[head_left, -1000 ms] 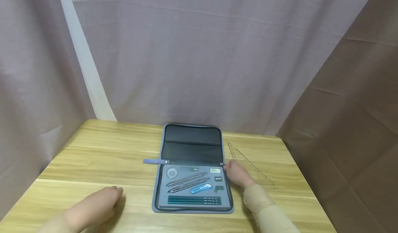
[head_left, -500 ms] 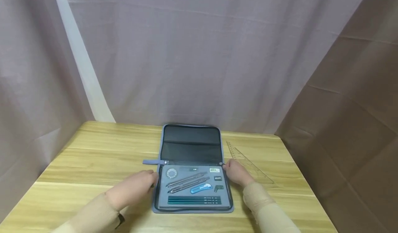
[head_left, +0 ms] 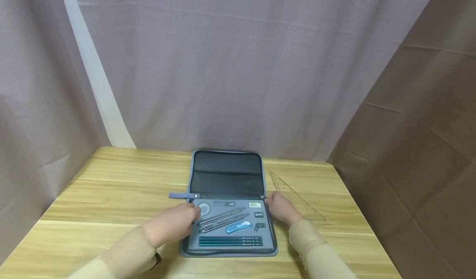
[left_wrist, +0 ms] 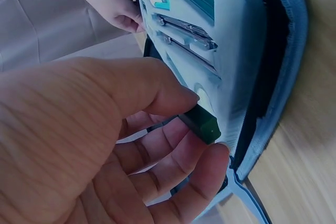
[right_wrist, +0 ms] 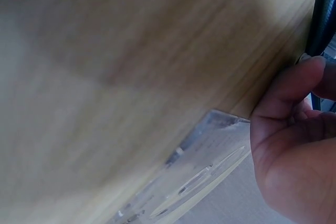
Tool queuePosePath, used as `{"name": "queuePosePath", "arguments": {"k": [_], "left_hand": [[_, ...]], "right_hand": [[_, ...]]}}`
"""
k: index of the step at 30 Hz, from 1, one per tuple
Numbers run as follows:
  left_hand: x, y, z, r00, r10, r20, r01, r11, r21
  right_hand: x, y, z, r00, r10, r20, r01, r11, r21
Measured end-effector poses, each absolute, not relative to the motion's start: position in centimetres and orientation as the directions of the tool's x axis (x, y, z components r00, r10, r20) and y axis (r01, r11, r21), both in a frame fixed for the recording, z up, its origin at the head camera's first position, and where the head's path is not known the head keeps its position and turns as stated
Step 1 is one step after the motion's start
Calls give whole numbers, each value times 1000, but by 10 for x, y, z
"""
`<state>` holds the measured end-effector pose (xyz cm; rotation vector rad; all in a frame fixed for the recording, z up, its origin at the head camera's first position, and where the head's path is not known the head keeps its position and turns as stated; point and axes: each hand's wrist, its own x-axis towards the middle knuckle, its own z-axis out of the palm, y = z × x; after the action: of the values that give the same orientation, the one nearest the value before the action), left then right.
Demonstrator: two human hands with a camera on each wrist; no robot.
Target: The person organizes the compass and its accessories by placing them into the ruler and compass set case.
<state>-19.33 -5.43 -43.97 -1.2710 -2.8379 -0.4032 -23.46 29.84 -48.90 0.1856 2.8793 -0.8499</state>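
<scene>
A blue-edged zip case (head_left: 227, 182) lies open, its dark lid at the back. The grey tray (head_left: 242, 202) in its front half carries two metal compasses (head_left: 222, 222), a blue utility knife (head_left: 239, 227), dark green pencils (head_left: 230, 241) and a white eraser (head_left: 254, 205). My left hand (head_left: 172, 222) is over the tray's left edge, beside a round dial-like piece (head_left: 204, 208). Between its thumb and fingers it pinches a small dark green box-shaped piece (left_wrist: 203, 125). My right hand (head_left: 281, 207) pinches the case's right edge near the hinge, thumb and forefinger together.
A clear set square (head_left: 303, 201) lies on the wooden table (head_left: 122, 188) just right of the case. A blue strap (head_left: 180, 195) sticks out from the case's left side. Curtains (head_left: 208, 72) hang behind the table and at both sides.
My left hand has moved right and forward from the bare table to the tray's left edge, carrying the dark green piece. My right hand stays at the case's right edge.
</scene>
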Motion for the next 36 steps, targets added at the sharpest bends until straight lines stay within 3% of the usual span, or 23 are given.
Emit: {"name": "queuePosePath", "arguments": {"k": [9, 19, 36], "left_hand": [[-192, -43, -434, -687, 723, 73, 715, 655, 243], [-195, -32, -436, -671, 736, 94, 733, 639, 233], [-211, -17, -443, -695, 707, 131, 709, 643, 290]], "right_hand": [[-234, 298, -489, -985, 83, -154, 153, 837, -525], [-234, 298, -488, -983, 83, -164, 160, 827, -539], [-235, 299, -490, -976, 106, -188, 194, 810, -554]]}}
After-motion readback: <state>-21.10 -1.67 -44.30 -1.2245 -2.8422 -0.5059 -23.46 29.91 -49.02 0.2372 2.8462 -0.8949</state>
